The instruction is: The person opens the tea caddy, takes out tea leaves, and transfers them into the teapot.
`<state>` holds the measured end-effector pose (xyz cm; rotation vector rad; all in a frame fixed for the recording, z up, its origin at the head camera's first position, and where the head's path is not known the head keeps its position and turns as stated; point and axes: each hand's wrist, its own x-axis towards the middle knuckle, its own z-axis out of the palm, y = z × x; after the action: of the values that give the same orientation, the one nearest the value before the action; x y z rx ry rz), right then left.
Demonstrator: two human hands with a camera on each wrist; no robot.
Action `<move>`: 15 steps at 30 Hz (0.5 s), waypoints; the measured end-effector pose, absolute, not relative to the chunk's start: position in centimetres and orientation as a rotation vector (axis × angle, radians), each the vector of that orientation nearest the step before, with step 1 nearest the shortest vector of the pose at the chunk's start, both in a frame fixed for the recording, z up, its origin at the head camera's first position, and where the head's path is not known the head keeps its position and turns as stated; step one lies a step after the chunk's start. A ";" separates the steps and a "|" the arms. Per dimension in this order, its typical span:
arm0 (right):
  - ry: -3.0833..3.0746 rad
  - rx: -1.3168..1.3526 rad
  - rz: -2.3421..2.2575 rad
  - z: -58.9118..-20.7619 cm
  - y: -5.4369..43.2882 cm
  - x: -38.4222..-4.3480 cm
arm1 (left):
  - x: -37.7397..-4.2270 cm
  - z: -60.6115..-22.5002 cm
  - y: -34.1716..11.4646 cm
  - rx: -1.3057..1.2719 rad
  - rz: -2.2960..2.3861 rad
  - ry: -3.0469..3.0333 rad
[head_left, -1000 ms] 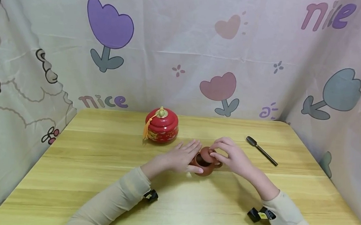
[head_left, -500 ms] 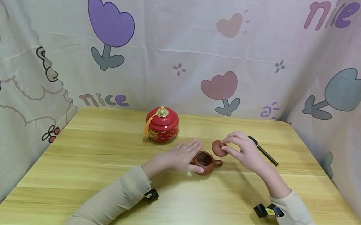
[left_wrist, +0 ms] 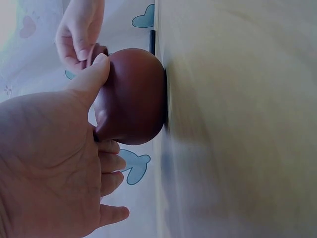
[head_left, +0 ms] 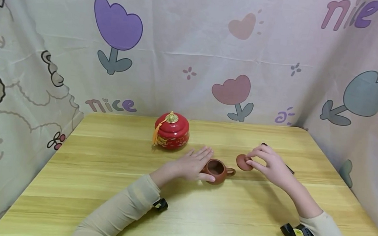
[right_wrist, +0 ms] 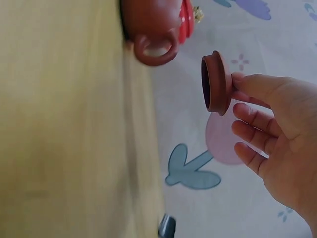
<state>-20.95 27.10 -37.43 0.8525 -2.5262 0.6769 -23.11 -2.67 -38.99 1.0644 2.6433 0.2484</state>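
A brown clay teapot (head_left: 218,178) stands uncovered on the table, its loop handle (right_wrist: 154,48) pointing right. Against its left side rests my left hand (head_left: 190,166), fingers straight and the thumb along the front of the pot. In the left wrist view that thumb touches the pot's body near the rim, beside the spout. To the right of the pot, my right hand (head_left: 270,167) pinches the knob of the teapot lid (head_left: 244,162) between thumb and fingers. The right wrist view shows the lid (right_wrist: 216,83) held clear of the pot, its hollow underside facing away from the palm.
Behind the teapot stands a red lidded jar (head_left: 172,132) with a gold knob and an orange tassel. A dark scoop (head_left: 290,169) lies at the right, mostly hidden by the right hand. A printed curtain (head_left: 181,50) borders the wooden table (head_left: 111,171) at the back and sides.
The right hand has lifted the lid off the teapot's mouth and carried it to the right, partly covering the scoop. The left hand has stayed at the pot.
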 end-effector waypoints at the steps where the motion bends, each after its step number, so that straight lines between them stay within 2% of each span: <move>1: -2.529 0.851 0.675 -37.6 27.3 -20.8 | -23.1 -39.0 -2.7 1.062 0.248 2.643; 15: -2.524 0.945 0.660 -40.3 28.8 -21.1 | -23.2 -39.3 -2.5 1.054 0.231 2.653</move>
<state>-21.05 28.80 -40.31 0.9453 -2.5242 0.6600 -23.23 -2.52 -39.34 1.0544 2.6530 0.2311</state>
